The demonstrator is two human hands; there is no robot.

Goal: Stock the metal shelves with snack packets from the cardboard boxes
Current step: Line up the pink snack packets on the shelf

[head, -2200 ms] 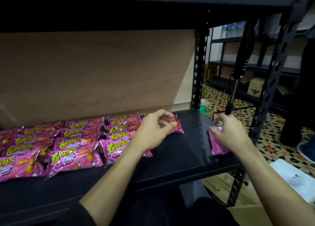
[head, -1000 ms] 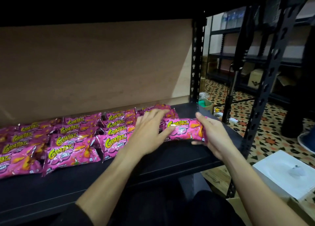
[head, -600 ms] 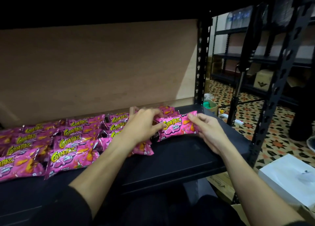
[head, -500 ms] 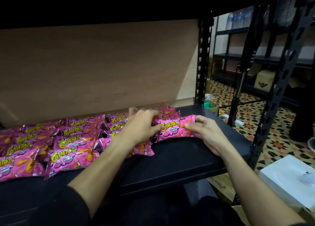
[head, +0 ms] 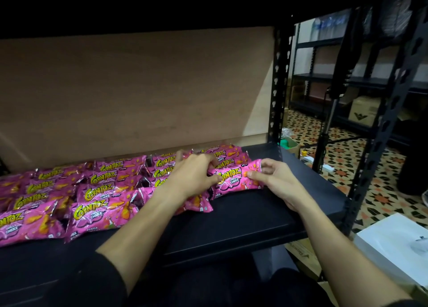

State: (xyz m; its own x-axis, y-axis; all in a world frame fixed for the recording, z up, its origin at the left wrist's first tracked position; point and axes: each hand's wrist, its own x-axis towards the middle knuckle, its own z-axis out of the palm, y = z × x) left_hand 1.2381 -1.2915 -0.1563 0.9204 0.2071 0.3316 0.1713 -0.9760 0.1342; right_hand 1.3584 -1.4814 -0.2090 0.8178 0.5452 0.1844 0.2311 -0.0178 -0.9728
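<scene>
View from my head, looking down at a black metal shelf [head: 231, 223] backed by a brown board [head: 139, 86]. My left hand [head: 194, 174] and right hand [head: 275, 181] both hold 1 pink snack packet [head: 234, 179], which lies flat on the shelf with its printed face up. The left hand has curled fingers, with the thumb against the packet's left end and the fingertips over its upper edge. The right hand pinches the packet's right end, with the thumb on the printed face and the fingers curled behind the crimped edge. The held packet sits at the right end of the stocked packets [head: 92, 195], touching its neighbours at the rear. The stocked packets lie in overlapping rows that run from the middle of the shelf to the left edge of the view. The shelf surface to the right of my hands is bare. A perforated black upright [head: 278, 86] stands at the rear right corner. Beyond it are a patterned tiled floor [head: 347, 158] and further shelving carrying a cardboard box [head: 363, 108]. A white box [head: 393, 244] lies at lower right, below shelf level
</scene>
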